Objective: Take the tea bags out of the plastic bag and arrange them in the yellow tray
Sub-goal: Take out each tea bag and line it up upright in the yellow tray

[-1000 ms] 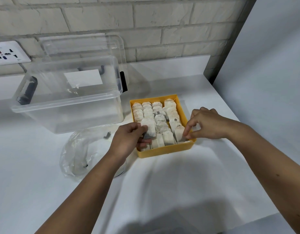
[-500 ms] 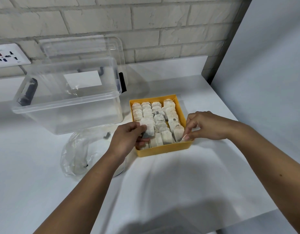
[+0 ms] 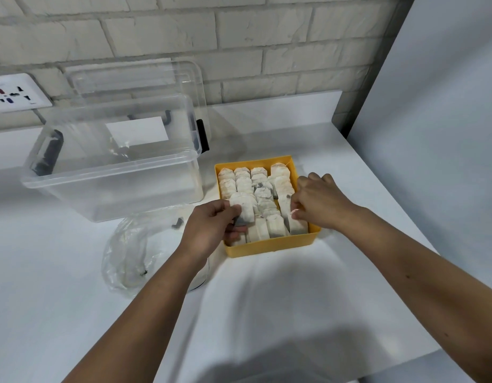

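No readable text; white label (image 3: 137,133) on clear storage box (image 3: 101,178) blank.

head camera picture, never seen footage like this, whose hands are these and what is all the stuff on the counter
There is no machine here. A person wears a camera on the head, so you look forward and down along their own arms. The left hand grips a raised tea bag over the near left part of the yellow tray. The right hand pinches the top of a corner tea bag at the tray's near right. Rows of tea bags already fill the tray. On the white counter also lie a crumpled plastic bag and an open clear storage box, with its lid standing behind it.
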`<action>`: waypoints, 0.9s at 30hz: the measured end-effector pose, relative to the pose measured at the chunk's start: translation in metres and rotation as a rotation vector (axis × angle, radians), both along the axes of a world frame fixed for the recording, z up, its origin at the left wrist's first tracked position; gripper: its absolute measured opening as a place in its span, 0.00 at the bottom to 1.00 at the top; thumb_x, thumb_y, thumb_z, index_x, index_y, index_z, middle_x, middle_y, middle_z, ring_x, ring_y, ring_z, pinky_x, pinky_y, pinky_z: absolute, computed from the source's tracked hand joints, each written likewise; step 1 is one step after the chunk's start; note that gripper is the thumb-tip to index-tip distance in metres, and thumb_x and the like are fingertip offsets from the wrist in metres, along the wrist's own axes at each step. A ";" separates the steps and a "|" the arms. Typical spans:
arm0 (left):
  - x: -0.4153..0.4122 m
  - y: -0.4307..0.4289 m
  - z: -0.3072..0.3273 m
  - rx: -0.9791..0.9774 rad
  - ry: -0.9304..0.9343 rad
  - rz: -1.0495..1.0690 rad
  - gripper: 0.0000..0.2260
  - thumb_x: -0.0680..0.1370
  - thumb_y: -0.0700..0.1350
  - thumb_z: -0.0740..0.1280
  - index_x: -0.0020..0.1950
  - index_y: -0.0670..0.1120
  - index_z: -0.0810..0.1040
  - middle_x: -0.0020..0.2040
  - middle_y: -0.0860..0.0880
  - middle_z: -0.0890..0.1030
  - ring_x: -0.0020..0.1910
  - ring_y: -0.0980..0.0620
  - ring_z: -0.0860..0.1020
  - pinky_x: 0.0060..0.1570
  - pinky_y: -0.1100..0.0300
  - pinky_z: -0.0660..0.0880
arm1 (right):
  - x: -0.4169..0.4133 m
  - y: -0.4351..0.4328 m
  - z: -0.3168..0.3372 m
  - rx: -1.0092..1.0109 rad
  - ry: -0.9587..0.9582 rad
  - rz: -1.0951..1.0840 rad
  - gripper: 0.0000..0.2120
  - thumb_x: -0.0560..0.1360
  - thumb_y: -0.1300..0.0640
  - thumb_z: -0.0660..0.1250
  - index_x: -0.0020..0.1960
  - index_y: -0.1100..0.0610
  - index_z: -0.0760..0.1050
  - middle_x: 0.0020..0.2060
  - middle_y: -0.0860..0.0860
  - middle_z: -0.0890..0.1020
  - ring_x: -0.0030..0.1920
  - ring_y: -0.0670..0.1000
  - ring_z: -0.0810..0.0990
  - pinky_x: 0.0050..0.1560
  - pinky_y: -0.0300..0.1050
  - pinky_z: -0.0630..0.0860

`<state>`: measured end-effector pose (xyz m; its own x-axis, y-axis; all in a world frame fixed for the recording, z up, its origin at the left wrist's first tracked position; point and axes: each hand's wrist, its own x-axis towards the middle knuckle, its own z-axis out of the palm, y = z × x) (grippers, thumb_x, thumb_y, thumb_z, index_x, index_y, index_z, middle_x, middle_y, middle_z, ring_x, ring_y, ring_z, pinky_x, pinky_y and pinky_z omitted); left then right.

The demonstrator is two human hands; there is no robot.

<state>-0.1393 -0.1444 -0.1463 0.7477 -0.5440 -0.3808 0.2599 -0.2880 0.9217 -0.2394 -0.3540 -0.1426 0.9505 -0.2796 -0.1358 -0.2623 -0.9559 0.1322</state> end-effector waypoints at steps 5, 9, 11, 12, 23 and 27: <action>0.001 -0.001 -0.002 -0.002 0.004 0.001 0.12 0.80 0.41 0.67 0.55 0.32 0.78 0.47 0.36 0.85 0.41 0.45 0.86 0.49 0.46 0.81 | -0.002 -0.002 0.003 -0.028 -0.006 -0.003 0.14 0.72 0.42 0.70 0.55 0.44 0.78 0.51 0.47 0.71 0.59 0.52 0.69 0.59 0.49 0.62; 0.002 -0.001 -0.004 -0.005 0.011 0.002 0.11 0.80 0.41 0.67 0.55 0.33 0.78 0.47 0.36 0.85 0.41 0.45 0.86 0.46 0.49 0.82 | -0.002 -0.003 0.001 -0.075 -0.007 -0.015 0.21 0.69 0.37 0.70 0.58 0.45 0.76 0.55 0.49 0.71 0.60 0.53 0.67 0.60 0.50 0.62; 0.002 -0.001 -0.004 -0.006 0.013 0.002 0.11 0.80 0.41 0.67 0.55 0.33 0.78 0.47 0.35 0.85 0.41 0.45 0.86 0.45 0.50 0.82 | -0.002 -0.003 0.000 -0.087 -0.010 -0.010 0.20 0.69 0.35 0.69 0.56 0.45 0.77 0.54 0.49 0.70 0.60 0.53 0.66 0.60 0.51 0.62; 0.003 -0.001 -0.004 -0.007 0.013 0.002 0.11 0.80 0.41 0.67 0.55 0.33 0.79 0.47 0.35 0.85 0.41 0.45 0.86 0.44 0.51 0.82 | -0.002 -0.003 0.000 -0.088 -0.012 -0.001 0.19 0.69 0.35 0.69 0.54 0.45 0.79 0.53 0.48 0.70 0.59 0.53 0.66 0.59 0.51 0.62; 0.003 -0.001 -0.006 -0.027 0.001 0.002 0.11 0.80 0.41 0.68 0.55 0.32 0.79 0.48 0.35 0.84 0.42 0.44 0.86 0.50 0.43 0.81 | 0.006 -0.006 -0.003 -0.096 -0.101 -0.017 0.15 0.72 0.38 0.68 0.52 0.46 0.81 0.52 0.48 0.72 0.58 0.52 0.67 0.60 0.50 0.61; 0.002 -0.001 -0.007 -0.034 0.001 -0.029 0.10 0.79 0.40 0.69 0.55 0.34 0.80 0.47 0.36 0.85 0.44 0.42 0.86 0.49 0.44 0.81 | 0.001 -0.006 0.004 0.003 -0.156 -0.058 0.16 0.70 0.37 0.70 0.54 0.43 0.78 0.52 0.46 0.71 0.60 0.51 0.67 0.61 0.50 0.59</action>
